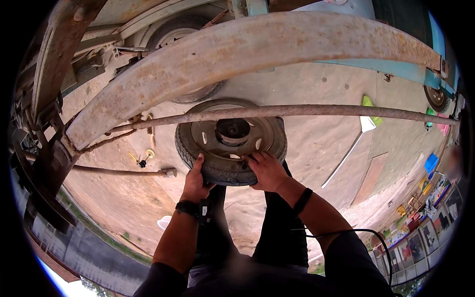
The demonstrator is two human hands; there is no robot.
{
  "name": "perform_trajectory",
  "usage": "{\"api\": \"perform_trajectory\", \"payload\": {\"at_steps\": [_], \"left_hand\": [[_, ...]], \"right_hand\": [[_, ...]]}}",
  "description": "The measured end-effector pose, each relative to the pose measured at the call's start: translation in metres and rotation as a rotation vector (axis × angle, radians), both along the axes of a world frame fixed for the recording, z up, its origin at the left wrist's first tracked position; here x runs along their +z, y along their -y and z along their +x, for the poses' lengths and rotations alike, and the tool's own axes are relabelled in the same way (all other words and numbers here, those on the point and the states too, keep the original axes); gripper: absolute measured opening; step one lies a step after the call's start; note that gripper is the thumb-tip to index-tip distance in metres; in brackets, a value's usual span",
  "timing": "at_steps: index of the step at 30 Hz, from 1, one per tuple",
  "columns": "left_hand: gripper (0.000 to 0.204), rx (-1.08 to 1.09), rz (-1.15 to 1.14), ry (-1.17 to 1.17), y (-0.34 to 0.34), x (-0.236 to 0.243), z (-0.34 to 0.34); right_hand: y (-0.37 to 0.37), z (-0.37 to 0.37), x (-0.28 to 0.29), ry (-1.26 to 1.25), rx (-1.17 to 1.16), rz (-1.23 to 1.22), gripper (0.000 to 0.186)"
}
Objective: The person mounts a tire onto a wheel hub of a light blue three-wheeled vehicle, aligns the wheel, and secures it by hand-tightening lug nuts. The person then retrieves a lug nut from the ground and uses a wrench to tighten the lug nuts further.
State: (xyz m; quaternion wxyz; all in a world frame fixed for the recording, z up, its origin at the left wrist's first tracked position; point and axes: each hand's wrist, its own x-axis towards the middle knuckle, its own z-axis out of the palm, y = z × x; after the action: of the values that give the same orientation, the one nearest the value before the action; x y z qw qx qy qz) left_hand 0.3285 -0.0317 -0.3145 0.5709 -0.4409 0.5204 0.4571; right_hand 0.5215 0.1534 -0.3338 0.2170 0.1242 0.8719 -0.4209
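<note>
A black tyre on a dusty steel rim, a whole wheel [216,166], faces up in front of my legs, its hub hole towards me. My left hand [196,182] grips its near left edge, with the thumb on the tread side wall and the other fingers hidden beneath. At the near right, my right hand [266,171] is wrapped over the tyre, its fingertips reaching towards the rim. A rusty round bar [316,111] crosses in front of the wheel's far part. Whether the wheel touches the ground cannot be told.
A thick rusty curved beam [257,47] arches across the top. Another wheel [200,94] lies behind it. A green broom [368,111] with a white handle rests on the concrete floor [307,148] at right. A lower rod [123,172] and a small black-and-yellow item [143,161] are at left.
</note>
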Motion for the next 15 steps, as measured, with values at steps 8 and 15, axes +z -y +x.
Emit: {"api": "perform_trajectory", "payload": {"at_steps": [8,15], "left_hand": [[0.062,-0.075,-0.106,-0.116,-0.017,0.004,-0.019],[0.073,0.006,-0.093,-0.141,-0.005,0.051,-0.041]], "right_hand": [[-0.013,-0.027,0.01,0.022,-0.038,-0.076,0.088],[-0.015,-0.071,0.087,0.064,0.035,-0.022,0.074]]}}
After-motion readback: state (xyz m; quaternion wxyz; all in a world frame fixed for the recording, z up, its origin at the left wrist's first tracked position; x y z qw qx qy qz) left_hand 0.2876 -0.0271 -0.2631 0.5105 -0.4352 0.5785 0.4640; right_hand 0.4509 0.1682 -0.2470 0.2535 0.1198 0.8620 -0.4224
